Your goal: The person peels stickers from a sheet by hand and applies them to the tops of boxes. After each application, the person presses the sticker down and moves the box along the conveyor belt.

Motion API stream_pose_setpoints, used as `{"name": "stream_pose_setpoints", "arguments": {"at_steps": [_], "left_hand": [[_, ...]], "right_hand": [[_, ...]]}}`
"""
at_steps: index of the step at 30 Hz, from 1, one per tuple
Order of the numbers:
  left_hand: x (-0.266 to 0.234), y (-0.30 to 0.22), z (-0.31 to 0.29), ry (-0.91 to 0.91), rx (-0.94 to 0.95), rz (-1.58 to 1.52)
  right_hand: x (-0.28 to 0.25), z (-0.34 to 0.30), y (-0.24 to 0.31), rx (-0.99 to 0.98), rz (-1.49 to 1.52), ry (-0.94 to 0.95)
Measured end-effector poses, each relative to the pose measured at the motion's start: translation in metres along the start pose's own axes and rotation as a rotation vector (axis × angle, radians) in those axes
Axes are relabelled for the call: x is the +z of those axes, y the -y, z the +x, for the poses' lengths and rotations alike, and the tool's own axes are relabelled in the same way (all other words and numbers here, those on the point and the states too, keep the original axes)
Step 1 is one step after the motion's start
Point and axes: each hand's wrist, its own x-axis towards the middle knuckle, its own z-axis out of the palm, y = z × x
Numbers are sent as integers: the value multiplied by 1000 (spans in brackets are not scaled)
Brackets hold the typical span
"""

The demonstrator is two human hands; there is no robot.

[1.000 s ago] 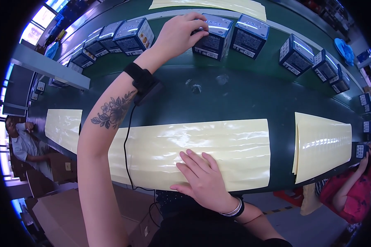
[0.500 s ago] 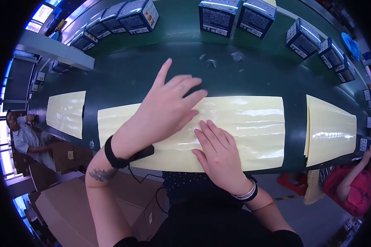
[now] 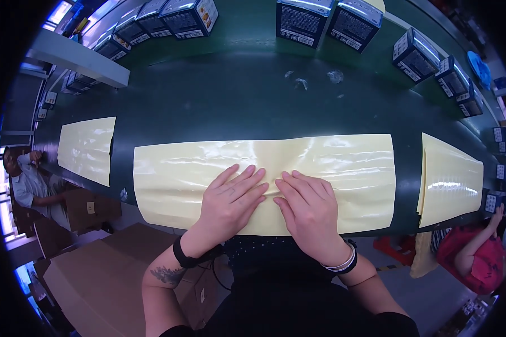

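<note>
A wide, glossy pale-yellow sheet (image 3: 348,196) lies across the dark green table in front of me. My left hand (image 3: 230,196) rests on its middle, palm down, with the fingers stretched out and slightly apart. Close beside it my right hand (image 3: 312,202) lies on the same sheet, fingers extended and the thumb a little away from them. The fingertips of both hands nearly meet, and the sheet dips and creases around them. Neither hand visibly holds anything.
More yellow sheets lie at the left (image 3: 87,151) and in a stack at the right (image 3: 452,180). Dark blue boxes (image 3: 303,22) line the far side. Clear plastic scraps (image 3: 334,76) sit beyond the sheet. Co-workers are at both sides; a large cardboard box (image 3: 101,281) stands at lower left.
My left hand has come down from above the sheet onto its middle, beside the right hand. The right hand stays on the sheet, shifted slightly right. A dip now shows in the sheet.
</note>
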Motion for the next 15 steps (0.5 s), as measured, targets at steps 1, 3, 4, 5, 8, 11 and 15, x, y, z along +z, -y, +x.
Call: {"name": "stream_pose_setpoints", "arguments": {"at_steps": [1,3,4,5,8,11,15], "left_hand": [[1,-1,0,-20,10,-19],[3,-2,-1,-57,28,-57],[3,-2,-1,-55,29,-57],[3,-3,-1,-68,23,-81],[2,-7,0,-92,13,-131],[4,-13,4,-108,-56,-160],[-13,-22,19,47,-180,-297]], "right_hand": [[3,-1,-1,2,-9,-26],[4,-2,-1,5,-17,-54],[4,-2,-2,-1,-26,-70],[4,-2,-2,-7,-34,-86],[4,-3,-4,-7,-33,-100],[2,-3,-8,-10,-16,-97],[-7,-4,-12,14,10,-91]]}}
